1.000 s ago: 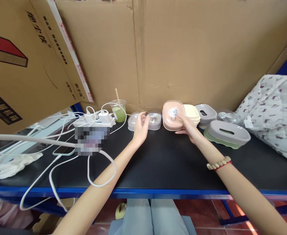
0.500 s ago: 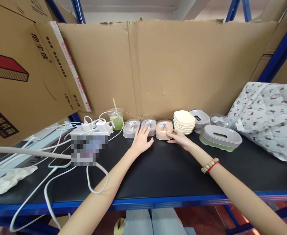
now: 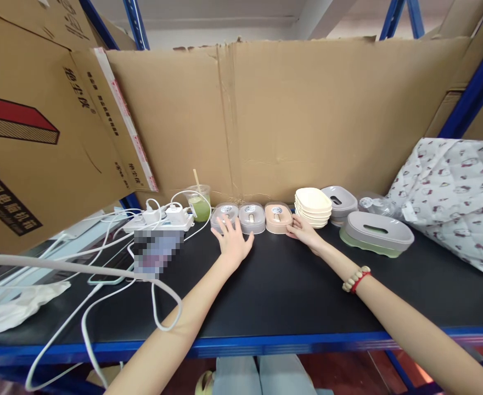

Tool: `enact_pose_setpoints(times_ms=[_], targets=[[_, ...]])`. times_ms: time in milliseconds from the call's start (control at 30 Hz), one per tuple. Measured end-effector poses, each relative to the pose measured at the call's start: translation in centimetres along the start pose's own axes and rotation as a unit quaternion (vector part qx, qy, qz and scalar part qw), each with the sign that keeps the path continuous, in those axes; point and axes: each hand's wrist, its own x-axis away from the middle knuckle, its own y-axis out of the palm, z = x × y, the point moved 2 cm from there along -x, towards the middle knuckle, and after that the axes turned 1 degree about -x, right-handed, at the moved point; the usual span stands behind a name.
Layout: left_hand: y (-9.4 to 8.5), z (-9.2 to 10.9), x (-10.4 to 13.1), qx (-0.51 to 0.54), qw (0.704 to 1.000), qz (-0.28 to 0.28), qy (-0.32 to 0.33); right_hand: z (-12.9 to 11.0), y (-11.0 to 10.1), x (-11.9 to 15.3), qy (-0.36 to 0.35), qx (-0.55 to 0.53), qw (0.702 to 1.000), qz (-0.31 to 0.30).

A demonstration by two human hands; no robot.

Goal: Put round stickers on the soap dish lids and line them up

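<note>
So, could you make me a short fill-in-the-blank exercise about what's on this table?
1. The hand with its fingers at the edge of the pink box is the person's ____ hand.
2. Left of that box, in the same row, stand ____ small grey boxes.
3. A ____ sticks up out of the cup.

Missing words: right; two; straw.

Wears a bracelet (image 3: 353,282) of chunky, rounded pale beads — and a thin red cord (image 3: 361,280) alongside — on the wrist behind the right hand (image 3: 303,230). Has both forearms (image 3: 414,325) bare, like the left hand (image 3: 232,241). Shows light blue-grey trousers (image 3: 237,376) and part of a pale yellow shoe (image 3: 204,383) below the front edge of the bench (image 3: 266,344).
</note>
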Motion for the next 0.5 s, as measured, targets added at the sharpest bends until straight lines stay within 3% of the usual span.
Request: enact_pose_setpoints(times_ms=[133, 333, 400, 500], targets=[[0.1, 0.1, 0.0, 0.002, 1.000, 0.015, 0.023, -0.1, 0.0, -0.3, -0.083, 0.054, 0.995, 0.011], [-0.1, 0.2, -0.2, 0.091, 0.994, 0.041, 0.036, -2.4, -1.2, 1.1, -0.222, 0.166, 0.960, 0.041], [-0.4, 0.5, 0.0, 0.112, 0.991, 0.045, 0.060, -3.2, -2.1, 1.4, -0.272, 0.221, 0.933, 0.087], [-0.7, 1.5, 0.6, 0.161, 0.980, 0.038, 0.108, -3.8, -3.2, 1.4, -0.361, 0.320, 0.859, 0.172]])
